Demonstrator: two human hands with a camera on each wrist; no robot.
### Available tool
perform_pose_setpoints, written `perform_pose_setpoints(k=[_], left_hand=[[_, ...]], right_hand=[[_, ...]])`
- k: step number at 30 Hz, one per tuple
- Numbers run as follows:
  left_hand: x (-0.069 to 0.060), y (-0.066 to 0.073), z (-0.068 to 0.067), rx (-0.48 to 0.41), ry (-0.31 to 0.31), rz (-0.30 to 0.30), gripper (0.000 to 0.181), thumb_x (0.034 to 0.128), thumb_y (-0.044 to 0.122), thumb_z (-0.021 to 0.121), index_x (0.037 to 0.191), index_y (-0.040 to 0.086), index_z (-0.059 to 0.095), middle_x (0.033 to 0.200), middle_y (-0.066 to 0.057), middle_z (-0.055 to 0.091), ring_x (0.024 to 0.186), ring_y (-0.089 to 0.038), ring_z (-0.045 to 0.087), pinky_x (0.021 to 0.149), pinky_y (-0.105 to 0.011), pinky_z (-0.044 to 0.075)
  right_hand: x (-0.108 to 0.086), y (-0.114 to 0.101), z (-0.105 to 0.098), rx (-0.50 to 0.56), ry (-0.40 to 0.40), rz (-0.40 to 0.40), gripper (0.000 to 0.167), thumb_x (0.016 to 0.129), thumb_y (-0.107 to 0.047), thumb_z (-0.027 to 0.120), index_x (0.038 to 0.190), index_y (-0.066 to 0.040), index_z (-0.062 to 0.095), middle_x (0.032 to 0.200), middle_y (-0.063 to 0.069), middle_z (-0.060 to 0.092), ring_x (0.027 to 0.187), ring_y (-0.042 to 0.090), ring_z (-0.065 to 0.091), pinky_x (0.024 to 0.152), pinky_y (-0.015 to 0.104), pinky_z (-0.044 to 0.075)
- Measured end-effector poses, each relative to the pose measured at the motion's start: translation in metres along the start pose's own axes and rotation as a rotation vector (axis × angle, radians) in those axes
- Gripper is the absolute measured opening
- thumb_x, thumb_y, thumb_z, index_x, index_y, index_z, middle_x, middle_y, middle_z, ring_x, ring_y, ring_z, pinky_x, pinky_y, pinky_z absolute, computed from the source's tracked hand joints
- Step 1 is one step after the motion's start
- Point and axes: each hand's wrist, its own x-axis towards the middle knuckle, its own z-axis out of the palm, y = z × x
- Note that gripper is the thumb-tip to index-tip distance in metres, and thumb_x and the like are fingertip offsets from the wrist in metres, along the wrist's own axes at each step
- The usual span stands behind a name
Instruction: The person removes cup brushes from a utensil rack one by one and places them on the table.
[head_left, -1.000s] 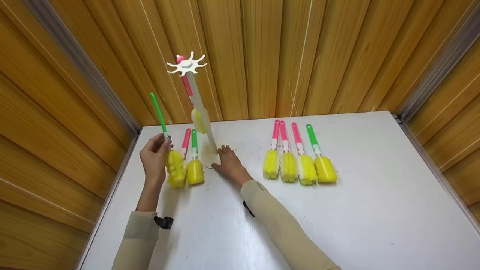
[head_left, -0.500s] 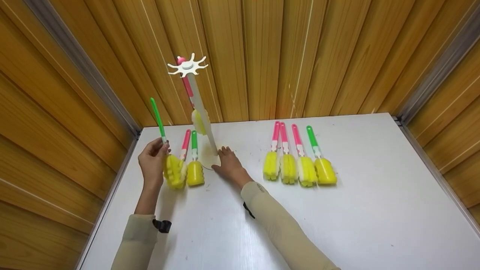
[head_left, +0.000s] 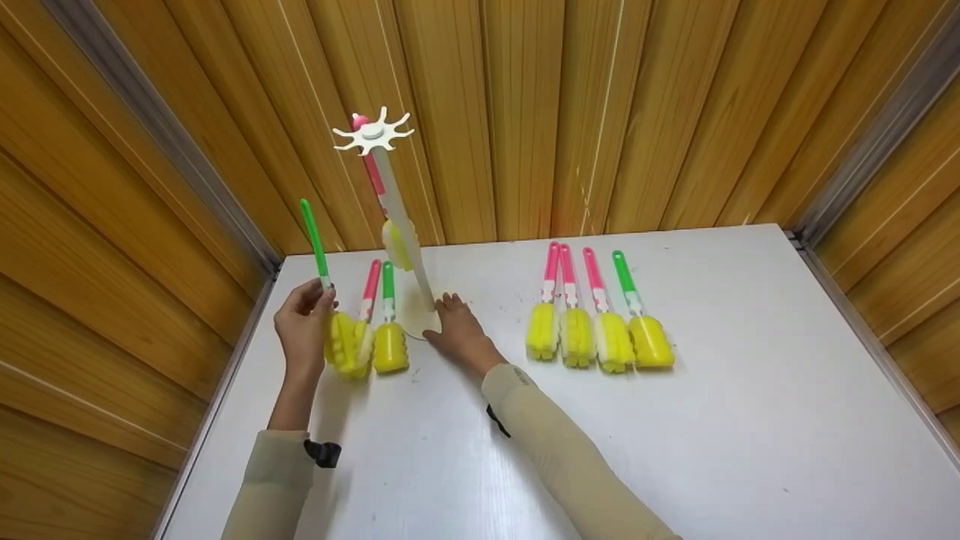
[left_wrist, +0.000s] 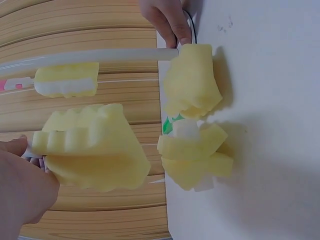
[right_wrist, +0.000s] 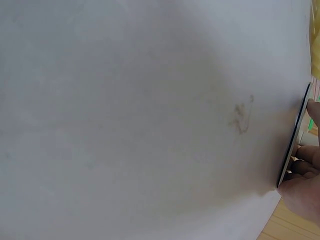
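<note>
In the head view my left hand [head_left: 301, 322] pinches the neck of a bottle brush with a green handle [head_left: 313, 240], handle up. Its yellow sponge head [left_wrist: 95, 147] hangs below the fingers in the left wrist view. My right hand [head_left: 461, 330] rests at the round base [head_left: 415, 321] of a white stand [head_left: 401, 210], thumb and fingers spread at its rim. In the right wrist view that base is almost edge-on. Several curved hooks [head_left: 375, 132] crown the stand. One pink-handled brush [head_left: 373, 172] hangs from a hook, partly behind the pole.
Left of the base lie a pink-handled brush [head_left: 370, 289], partly hidden, and a green-handled brush [head_left: 389, 349]. Several brushes lie in a row to the right, among them a green-handled one [head_left: 651, 341]. A wood-patterned wall [head_left: 525, 120] borders the white table [head_left: 720, 435].
My left hand has sunk slightly and shifted a little left with the brush, whose green handle tip sits lower than before. My right hand stays at the stand's base.
</note>
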Motion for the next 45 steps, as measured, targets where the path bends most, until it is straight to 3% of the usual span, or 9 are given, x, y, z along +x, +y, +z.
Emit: perform_pose_setpoints(k=[5, 14, 22, 27, 36, 45], left_hand=[[0.003, -0.004, -0.004, 0.013, 0.02, 0.015, 0.036, 0.0991, 0.017, 0.068, 0.134, 0.006, 0.065, 0.118, -0.013, 0.067, 0.103, -0.026, 0.066, 0.086, -0.018, 0.055], [0.008, -0.004, -0.009, 0.022, 0.046, -0.017, 0.036, 0.099, 0.018, 0.068, 0.134, 0.007, 0.065, 0.118, -0.011, 0.066, 0.102, -0.025, 0.066, 0.086, -0.017, 0.054], [0.015, -0.013, -0.014, 0.042, 0.081, 0.035, 0.035, 0.0975, 0.015, 0.07, 0.13, 0.003, 0.066, 0.11, -0.01, 0.065, 0.092, -0.02, 0.066, 0.08, -0.017, 0.055], [0.018, -0.016, -0.021, 0.031, 0.101, 0.046, 0.034, 0.0947, 0.013, 0.073, 0.126, 0.002, 0.069, 0.113, -0.017, 0.067, 0.089, -0.015, 0.067, 0.077, -0.017, 0.055], [0.028, -0.023, -0.03, 0.038, 0.149, -0.041, 0.034, 0.0921, 0.008, 0.075, 0.125, 0.002, 0.069, 0.113, -0.012, 0.068, 0.087, -0.014, 0.07, 0.075, -0.017, 0.056], [0.031, -0.029, -0.036, 0.05, 0.159, 0.022, 0.032, 0.0913, 0.009, 0.076, 0.122, 0.001, 0.073, 0.102, -0.012, 0.073, 0.079, -0.01, 0.067, 0.071, -0.015, 0.054]], right_hand=[[0.001, 0.001, 0.001, 0.006, 0.0, -0.002, 0.073, 0.101, -0.04, 0.062, 0.157, -0.002, 0.034, 0.165, 0.016, 0.026, 0.154, 0.031, 0.02, 0.123, 0.043, 0.023], [0.002, 0.001, 0.003, 0.032, -0.01, 0.022, 0.074, 0.101, -0.042, 0.062, 0.158, -0.005, 0.034, 0.166, 0.014, 0.025, 0.155, 0.029, 0.019, 0.123, 0.043, 0.022], [0.001, -0.002, 0.001, 0.012, -0.024, 0.034, 0.075, 0.101, -0.042, 0.062, 0.159, -0.005, 0.031, 0.167, 0.012, 0.024, 0.155, 0.028, 0.017, 0.123, 0.042, 0.021], [0.001, -0.001, 0.002, 0.019, -0.027, 0.039, 0.074, 0.101, -0.042, 0.061, 0.159, -0.006, 0.031, 0.167, 0.012, 0.023, 0.155, 0.029, 0.018, 0.123, 0.043, 0.021], [0.002, 0.001, 0.004, 0.017, -0.015, 0.026, 0.074, 0.101, -0.042, 0.061, 0.159, -0.006, 0.032, 0.167, 0.011, 0.024, 0.155, 0.028, 0.018, 0.123, 0.041, 0.022], [0.001, 0.001, 0.003, 0.015, -0.015, 0.018, 0.075, 0.101, -0.042, 0.062, 0.158, -0.004, 0.032, 0.167, 0.014, 0.024, 0.155, 0.03, 0.019, 0.123, 0.042, 0.022]])
